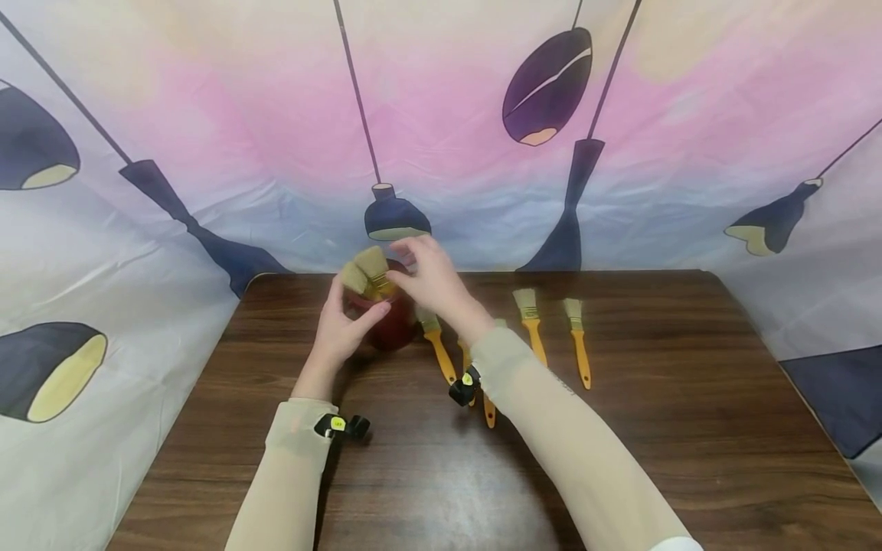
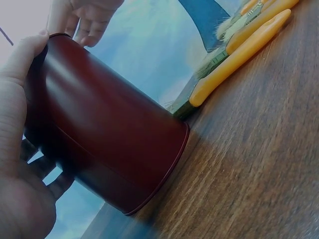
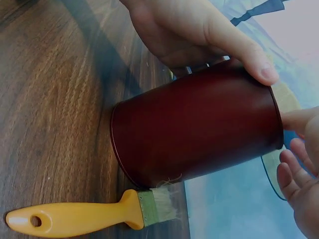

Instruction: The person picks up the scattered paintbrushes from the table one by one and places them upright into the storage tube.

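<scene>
My left hand (image 1: 338, 325) grips a dark red cylindrical container (image 1: 394, 325), its thumb near the rim and its fingers round the far side. In the left wrist view the container (image 2: 107, 122) stands on the table. Bristle ends of paintbrushes (image 1: 372, 264) stick up from its mouth; their handles are mostly hidden inside. My right hand (image 1: 434, 279) is at the rim beside these bristles, its fingers loosely bent and apart. The right wrist view shows one right finger reaching the rim of the container (image 3: 199, 124), with the other fingers spread. Close by the base lies a yellow-handled paintbrush (image 3: 75, 219).
Several more yellow-handled paintbrushes lie on the brown wooden table (image 1: 406, 459), including a wide one (image 1: 530, 325) and a narrower one (image 1: 579, 344) to the right. My right forearm partly covers some of them. A printed cloth (image 1: 448, 115) hangs behind the table.
</scene>
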`<control>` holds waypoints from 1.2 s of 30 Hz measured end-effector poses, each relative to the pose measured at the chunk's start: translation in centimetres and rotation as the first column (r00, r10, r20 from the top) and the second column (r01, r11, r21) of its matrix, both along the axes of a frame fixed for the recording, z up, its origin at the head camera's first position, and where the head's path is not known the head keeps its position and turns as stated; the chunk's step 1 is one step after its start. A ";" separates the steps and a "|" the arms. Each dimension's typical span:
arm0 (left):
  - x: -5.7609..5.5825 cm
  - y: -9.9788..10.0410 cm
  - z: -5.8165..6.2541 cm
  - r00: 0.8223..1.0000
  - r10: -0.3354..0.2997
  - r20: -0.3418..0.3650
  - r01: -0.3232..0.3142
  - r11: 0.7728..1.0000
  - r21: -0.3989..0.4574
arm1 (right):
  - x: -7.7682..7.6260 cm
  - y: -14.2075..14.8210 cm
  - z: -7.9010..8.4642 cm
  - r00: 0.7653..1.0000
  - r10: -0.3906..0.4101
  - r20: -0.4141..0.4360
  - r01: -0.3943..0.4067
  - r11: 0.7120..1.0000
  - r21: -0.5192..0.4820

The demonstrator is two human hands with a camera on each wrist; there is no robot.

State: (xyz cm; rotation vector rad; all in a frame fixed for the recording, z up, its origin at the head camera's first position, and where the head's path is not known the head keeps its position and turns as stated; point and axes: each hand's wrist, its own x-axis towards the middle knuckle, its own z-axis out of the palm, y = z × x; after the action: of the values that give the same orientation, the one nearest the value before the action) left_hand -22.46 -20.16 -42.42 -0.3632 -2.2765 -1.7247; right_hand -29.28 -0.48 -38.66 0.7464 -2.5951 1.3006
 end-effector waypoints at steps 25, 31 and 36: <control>0.1 0.0 0.2 0.998 0.002 0.066 -0.001 1.000 -0.019 | 4.2 13.7 -3.2 0.984 -0.165 0.062 0.173 0.975 -0.138; -0.5 -0.3 -0.7 0.998 0.007 0.065 -0.005 1.000 -0.024 | 5.5 17.7 -4.7 0.967 -0.254 0.033 0.256 0.960 -0.111; -1.9 -1.1 -2.8 0.999 0.016 0.051 -0.015 1.000 -0.024 | 6.3 20.7 -5.8 0.947 -0.319 0.041 0.322 0.941 -0.100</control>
State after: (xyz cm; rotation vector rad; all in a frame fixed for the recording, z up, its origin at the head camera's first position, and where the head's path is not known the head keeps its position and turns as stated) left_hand -24.36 -21.29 -45.25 -0.3088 -2.3311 -1.7207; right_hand -22.96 20.19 -44.49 0.2739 -2.5061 1.3350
